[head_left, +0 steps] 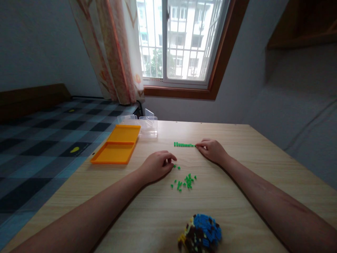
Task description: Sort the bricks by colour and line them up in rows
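My right hand [212, 150] pinches a small green toy brick at the right end of a straight row of green bricks [183, 144]; the fingertips mostly hide that brick. To its left, my left hand [158, 164] rests low over the table with curled fingers, thumb and forefinger slightly apart. A loose green brick [174, 166] lies right at the left thumb's tip, and another green brick [179, 168] is just beyond it. Nearer to me, several more green bricks [189, 180] lie scattered in a loose pile between my forearms.
A heap of blue, brown and yellow bricks [205, 230] sits at the near edge. On the left stand an open orange case [113, 153] and clear plastic boxes [149, 128]. The wooden table [147, 214] borders a checkered bed [34, 147]; a window [184, 42] is ahead.
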`<state>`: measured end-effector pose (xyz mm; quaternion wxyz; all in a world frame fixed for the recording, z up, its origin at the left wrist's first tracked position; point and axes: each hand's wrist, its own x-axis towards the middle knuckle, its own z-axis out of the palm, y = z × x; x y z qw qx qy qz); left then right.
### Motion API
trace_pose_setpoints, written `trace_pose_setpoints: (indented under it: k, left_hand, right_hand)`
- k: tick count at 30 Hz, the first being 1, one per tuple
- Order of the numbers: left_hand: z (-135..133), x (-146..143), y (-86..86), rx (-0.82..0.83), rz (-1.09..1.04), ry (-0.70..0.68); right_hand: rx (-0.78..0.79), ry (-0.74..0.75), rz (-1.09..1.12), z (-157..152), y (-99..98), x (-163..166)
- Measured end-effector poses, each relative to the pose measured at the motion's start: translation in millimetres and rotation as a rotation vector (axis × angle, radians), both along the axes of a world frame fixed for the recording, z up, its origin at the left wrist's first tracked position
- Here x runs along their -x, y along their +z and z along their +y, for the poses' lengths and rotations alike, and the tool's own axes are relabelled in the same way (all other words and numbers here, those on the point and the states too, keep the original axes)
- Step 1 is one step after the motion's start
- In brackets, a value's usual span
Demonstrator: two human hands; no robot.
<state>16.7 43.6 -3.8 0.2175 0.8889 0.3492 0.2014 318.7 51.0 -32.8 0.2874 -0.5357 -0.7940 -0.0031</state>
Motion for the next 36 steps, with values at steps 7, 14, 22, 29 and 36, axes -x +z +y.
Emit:
trace_pose_setpoints:
  k: [7,14,22,29,36]
  left_hand:
    - [0.7,0.4,-1.9,-0.019,-0.005,-0.002]
    - [-0.2,0.2,-0.4,-0.014,-0.009,-0.007]
    - [0.0,0.4,-0.6,-0.018,-0.016,-0.009]
    - [-0.6,0.6,-0.6,-0.015,-0.013,-0.007]
    - [-0.5,0.3,-0.5,-0.023,-0.010,-0.006]
  right_hand:
    - [-0.007,-0.029,-0.007,-2.0,-0.4,5.4]
    - [-0.016,-0.015,-0.001,-3.0,0.5,5.1]
    - [-0.018,-0.014,-0.011,-1.8,-0.8,4.3]
    - [-0.018,-0.019,-0.008,-2.5,-0.4,4.0]
    - [-0.010,-0.012,-0.021,-0.8,-2.0,3.6]
